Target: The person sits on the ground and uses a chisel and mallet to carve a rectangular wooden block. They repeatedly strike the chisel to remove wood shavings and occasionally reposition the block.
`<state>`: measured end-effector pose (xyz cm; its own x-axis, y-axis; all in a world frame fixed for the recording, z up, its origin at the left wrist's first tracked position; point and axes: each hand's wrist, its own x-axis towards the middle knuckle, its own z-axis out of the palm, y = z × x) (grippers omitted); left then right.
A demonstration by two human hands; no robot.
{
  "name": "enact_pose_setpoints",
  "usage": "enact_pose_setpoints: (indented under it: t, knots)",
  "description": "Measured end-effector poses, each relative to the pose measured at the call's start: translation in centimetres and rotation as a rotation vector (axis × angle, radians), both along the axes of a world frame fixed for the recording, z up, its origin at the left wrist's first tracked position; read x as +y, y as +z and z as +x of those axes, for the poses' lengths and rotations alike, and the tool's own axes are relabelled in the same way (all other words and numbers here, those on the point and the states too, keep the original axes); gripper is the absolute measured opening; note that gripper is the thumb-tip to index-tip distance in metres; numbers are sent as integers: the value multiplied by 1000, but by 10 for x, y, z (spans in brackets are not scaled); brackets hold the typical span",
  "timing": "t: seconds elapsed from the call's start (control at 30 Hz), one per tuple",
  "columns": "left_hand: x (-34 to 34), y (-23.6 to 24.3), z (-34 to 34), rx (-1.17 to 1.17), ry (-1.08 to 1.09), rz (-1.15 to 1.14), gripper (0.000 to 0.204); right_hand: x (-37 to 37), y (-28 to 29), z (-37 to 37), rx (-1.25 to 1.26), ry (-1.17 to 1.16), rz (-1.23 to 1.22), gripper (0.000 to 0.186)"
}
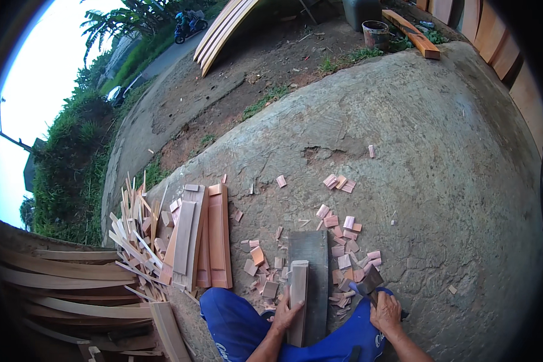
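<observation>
My left hand [286,312] grips a short light-brown wooden board [299,295], its fingers wrapped round the left side. The board stands out over a long dark plank [318,256] that lies between my knees. In my right hand [387,312], above my right knee, is a hand tool with a broad dark head [370,281]; its exact kind is unclear. The head is to the right of the plank, apart from the board. Small cut wood blocks [344,262] lie scattered right of the plank, and more pinkish offcuts [269,289] are on its left.
Grooved wooden panels [219,235] lie to the left, beside a heap of thin wood strips [140,241]. Long curved planks [72,277] are stacked at the lower left. A bucket [376,35] and an orange-brown beam [411,34] are at the far edge of the concrete [428,151].
</observation>
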<state>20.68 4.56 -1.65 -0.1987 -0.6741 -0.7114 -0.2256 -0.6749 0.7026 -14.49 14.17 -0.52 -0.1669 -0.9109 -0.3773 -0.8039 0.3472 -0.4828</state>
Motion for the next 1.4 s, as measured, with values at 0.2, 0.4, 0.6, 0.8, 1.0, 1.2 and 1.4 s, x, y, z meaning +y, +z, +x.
enact_pose_setpoints:
  t: [0.2, 0.4, 0.6, 0.8, 1.0, 1.2, 1.4]
  knots:
    - [27, -11, -25, -475, -72, -205, 99, -3, 4, 7, 12, -4, 4, 38]
    - [26, 6, -44, -493, -92, -186, 105, -13, -1, 21, 75, -14, 32, 38]
    - [20, -1, -42, -527, -215, -284, 106, -17, -7, 25, 132, -85, 56, 35]
    - [14, 24, -54, -522, -227, -263, 97, -16, 0, 27, 206, -70, 39, 31]
    - [19, 14, -47, -498, -239, -382, 99, -25, 15, 33, 124, -216, 18, 43]
    - [-10, 30, -34, 50, 196, -562, 69, -61, 110, 101, -332, -201, -350, 43]
    - [-62, 142, -7, 811, 98, -691, 46, -95, 163, 175, -570, 44, -458, 52]
